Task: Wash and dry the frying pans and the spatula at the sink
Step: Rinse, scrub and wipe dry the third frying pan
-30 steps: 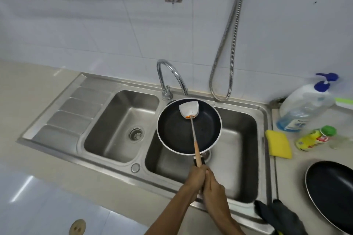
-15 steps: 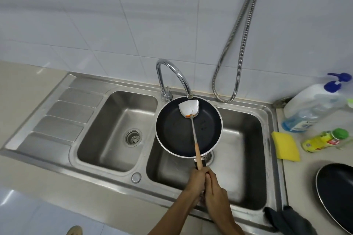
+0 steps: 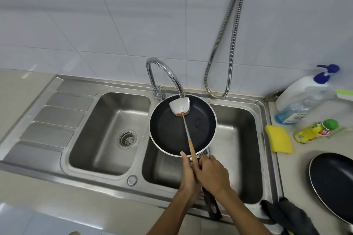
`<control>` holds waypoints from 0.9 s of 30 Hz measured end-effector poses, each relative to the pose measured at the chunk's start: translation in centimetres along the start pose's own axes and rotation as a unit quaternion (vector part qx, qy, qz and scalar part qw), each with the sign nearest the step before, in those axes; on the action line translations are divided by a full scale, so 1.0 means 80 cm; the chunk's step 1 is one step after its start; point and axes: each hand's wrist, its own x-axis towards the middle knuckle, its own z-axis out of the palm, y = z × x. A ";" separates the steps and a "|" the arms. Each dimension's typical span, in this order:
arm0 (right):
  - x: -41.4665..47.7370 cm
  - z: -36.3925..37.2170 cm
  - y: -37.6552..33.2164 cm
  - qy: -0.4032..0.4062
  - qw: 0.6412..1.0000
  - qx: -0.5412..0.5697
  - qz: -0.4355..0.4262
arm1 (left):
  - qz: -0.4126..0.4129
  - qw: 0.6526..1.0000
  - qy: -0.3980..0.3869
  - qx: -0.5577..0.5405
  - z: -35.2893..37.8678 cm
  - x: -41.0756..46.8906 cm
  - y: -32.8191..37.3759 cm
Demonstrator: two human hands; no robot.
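1. Lengthwise, the spatula (image 3: pixel 186 129) runs from its wooden grip at the hands straight away toward the wall. Its blade lies on the far side of the frying pan (image 3: pixel 168 133), just under the tap (image 3: pixel 164 70) spout.
2. The pan hangs over the right basin (image 3: pixel 246 139), its black handle pointing back at the person.
3. The left hand (image 3: pixel 188 175) curls round the spatula's grip, thumb forward.
4. The right hand (image 3: pixel 213 174), pressed against it, is closed over the pan's handle.
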 end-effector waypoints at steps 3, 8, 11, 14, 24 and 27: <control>0.005 -0.012 0.001 0.004 0.999 0.043 -0.004 | -0.013 0.999 0.004 -0.035 0.003 -0.004 0.004; -0.026 -0.014 0.033 0.008 0.997 0.074 0.002 | 0.015 1.000 0.002 -0.022 0.003 -0.001 0.003; -0.056 -0.013 0.068 0.036 0.994 0.091 0.041 | 0.010 0.998 0.033 -0.053 0.004 0.009 -0.001; -0.089 -0.021 0.098 0.037 0.992 0.094 0.081 | -0.013 0.997 0.058 -0.056 0.001 0.015 -0.006; -0.098 0.003 0.142 0.014 0.990 0.043 0.132 | -0.027 0.998 0.037 -0.041 0.000 0.013 -0.005; -0.063 0.007 0.140 0.013 0.991 0.036 0.130 | -0.038 0.998 0.036 -0.028 0.001 0.009 -0.003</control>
